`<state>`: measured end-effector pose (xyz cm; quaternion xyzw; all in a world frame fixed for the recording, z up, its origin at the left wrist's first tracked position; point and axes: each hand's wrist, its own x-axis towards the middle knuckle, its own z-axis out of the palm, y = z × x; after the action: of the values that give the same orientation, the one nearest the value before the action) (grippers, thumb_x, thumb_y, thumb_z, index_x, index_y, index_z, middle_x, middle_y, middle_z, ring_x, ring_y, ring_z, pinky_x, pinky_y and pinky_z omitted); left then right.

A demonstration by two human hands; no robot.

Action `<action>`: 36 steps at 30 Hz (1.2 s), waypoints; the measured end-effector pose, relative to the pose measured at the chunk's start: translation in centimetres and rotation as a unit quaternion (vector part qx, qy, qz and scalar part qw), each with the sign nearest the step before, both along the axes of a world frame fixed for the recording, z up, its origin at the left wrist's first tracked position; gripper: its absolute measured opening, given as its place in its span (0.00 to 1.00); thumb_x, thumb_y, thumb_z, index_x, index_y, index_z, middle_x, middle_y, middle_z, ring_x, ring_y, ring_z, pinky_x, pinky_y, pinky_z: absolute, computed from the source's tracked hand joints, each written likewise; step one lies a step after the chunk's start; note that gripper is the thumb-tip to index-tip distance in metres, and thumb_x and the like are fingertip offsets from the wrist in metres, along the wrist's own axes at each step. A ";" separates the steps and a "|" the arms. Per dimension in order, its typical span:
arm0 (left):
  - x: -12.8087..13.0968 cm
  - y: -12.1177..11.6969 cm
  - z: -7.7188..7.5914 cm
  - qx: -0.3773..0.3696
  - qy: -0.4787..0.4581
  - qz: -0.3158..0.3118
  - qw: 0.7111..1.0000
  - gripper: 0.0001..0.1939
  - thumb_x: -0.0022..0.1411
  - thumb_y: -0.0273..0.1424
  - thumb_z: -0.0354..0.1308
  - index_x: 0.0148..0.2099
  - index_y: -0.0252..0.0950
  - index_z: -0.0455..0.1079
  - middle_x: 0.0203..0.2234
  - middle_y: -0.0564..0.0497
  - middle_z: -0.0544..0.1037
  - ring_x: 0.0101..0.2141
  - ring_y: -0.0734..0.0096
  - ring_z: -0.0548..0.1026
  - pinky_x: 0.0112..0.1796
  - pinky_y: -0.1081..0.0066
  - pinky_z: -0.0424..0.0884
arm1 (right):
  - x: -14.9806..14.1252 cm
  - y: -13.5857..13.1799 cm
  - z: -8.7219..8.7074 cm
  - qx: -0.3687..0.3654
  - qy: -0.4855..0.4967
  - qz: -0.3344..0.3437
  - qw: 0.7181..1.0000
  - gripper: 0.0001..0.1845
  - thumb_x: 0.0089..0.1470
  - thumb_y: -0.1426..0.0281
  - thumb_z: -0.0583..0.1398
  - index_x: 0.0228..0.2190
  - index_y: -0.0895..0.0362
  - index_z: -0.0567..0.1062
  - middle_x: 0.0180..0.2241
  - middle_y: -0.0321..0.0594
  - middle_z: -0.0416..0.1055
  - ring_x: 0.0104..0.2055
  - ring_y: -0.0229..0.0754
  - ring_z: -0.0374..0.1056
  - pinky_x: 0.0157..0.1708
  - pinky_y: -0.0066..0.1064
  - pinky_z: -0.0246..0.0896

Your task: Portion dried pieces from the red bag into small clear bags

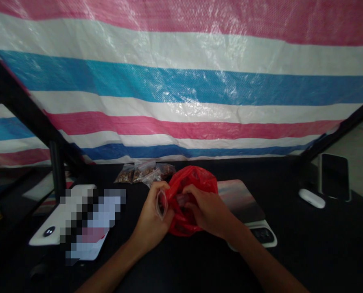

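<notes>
Striped sheeting (181, 85), white rounded case (312, 198), dark-screened phone (334, 177)

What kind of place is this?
Maybe a desk or small workspace in a makeshift shelter: a striped plastic sheet hangs behind a black tabletop, with dark slanting bars at the sides and phones lying about.

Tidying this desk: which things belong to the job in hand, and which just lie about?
In the job: red bag, clear bag in left hand, filled bags behind.

Apparently lying about: white case, upright phone, white device, grey-pink slab, nearby phone.
</notes>
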<state>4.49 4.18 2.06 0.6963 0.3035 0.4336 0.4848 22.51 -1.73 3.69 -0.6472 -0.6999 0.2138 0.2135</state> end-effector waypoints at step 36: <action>-0.4 1.1 -1.6 -0.064 0.104 0.071 0.990 0.22 0.56 0.24 0.57 0.53 0.39 0.63 0.40 0.51 0.77 0.40 0.65 0.78 0.43 0.65 0.73 | 0.6 0.1 -0.3 0.044 -0.006 -0.007 0.999 0.14 0.59 0.79 0.57 0.44 0.53 0.70 0.47 0.39 0.76 0.43 0.42 0.73 0.39 0.30 0.57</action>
<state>4.14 5.31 0.45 0.6816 0.4284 0.3720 0.4620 23.09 -1.64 3.44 -0.6438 -0.7051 0.1773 0.2387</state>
